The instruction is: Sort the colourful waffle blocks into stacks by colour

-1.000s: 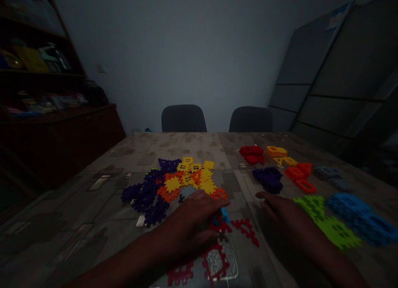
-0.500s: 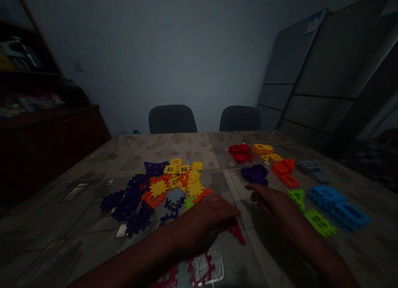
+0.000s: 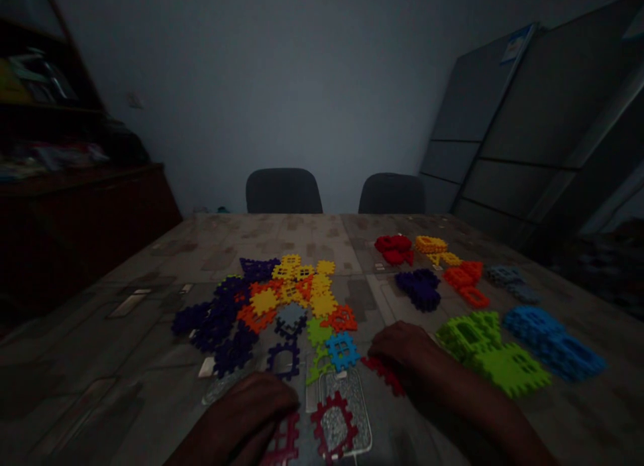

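Note:
My left hand point(image 3: 246, 409) is low at the front, its fingers curled down onto a dark red toothed plastic building piece point(image 3: 288, 439) with window openings. My right hand point(image 3: 410, 352) is closed over a red toothed piece point(image 3: 385, 375), which sticks out under its fingers; the fingertips are partly hidden. Between the hands lies a dark red toothed ring piece point(image 3: 318, 431) on a grey patterned patch of the cover. Just beyond it are a blue window piece point(image 3: 342, 349), light green pieces point(image 3: 318, 333) and a purple frame piece point(image 3: 272, 363).
A mixed heap of purple pieces point(image 3: 234, 342) and yellow pieces point(image 3: 322, 295) spreads left of centre. Sorted piles stand at right: red point(image 3: 394, 248), purple point(image 3: 418, 288), orange point(image 3: 463, 276), light green point(image 3: 508, 365) and blue point(image 3: 553, 338). Two chairs point(image 3: 284, 191) are behind the table.
My left hand has moved left and toward me, from near the red piece to the dark red window piece. My right hand has come left and down onto the red piece.

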### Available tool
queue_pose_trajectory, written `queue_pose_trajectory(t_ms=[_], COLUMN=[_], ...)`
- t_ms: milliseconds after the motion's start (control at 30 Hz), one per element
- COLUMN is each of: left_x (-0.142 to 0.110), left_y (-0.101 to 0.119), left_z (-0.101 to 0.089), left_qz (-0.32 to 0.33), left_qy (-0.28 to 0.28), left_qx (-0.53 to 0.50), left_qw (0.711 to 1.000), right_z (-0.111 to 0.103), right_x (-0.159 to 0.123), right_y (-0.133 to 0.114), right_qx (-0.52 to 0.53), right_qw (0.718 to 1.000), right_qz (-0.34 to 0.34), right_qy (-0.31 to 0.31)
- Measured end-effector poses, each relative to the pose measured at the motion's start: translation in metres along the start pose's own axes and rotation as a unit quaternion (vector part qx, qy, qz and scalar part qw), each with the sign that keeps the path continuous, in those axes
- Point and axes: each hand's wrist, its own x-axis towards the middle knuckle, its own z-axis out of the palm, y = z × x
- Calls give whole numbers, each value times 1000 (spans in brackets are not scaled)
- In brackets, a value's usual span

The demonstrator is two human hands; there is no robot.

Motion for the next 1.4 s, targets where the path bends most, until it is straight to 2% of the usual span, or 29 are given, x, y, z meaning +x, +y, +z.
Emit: queue_pose_trajectory(t_ms=[133,267,433,600,767,967,1167,1400], left_x=[10,10,7,10,13,15,12,15], left_y=[0,-3,-5,-3,-3,1,-1,1], left_z=[2,0,0,-1,-2,-2,-1,-2], left_qz=[14,18,22,31,30,30,-3,-11], left_qy=[-8,-23,-23,-2,1,22,-46,-32], left_qx=[-33,-11,3,21,7,-6,-58,-86], left_qw=[999,1000,999,999,1000,999,997,996], right_z=[4,-3,-11,-1,12,10,18,22], right_x=[1,-1,-5,0,6,10,7,3], right_y=[14,18,0,-19,-26,-32,-25,-14], right_qx=[-5,-18,-21,-75,-142,-159,-155,-145], right_qw=[1000,996,983,968,956,947,950,956], right_qz=[26,86,185,241,255,276,265,255], right_qy=[7,-11,-2,11,2,-51,-46,-17])
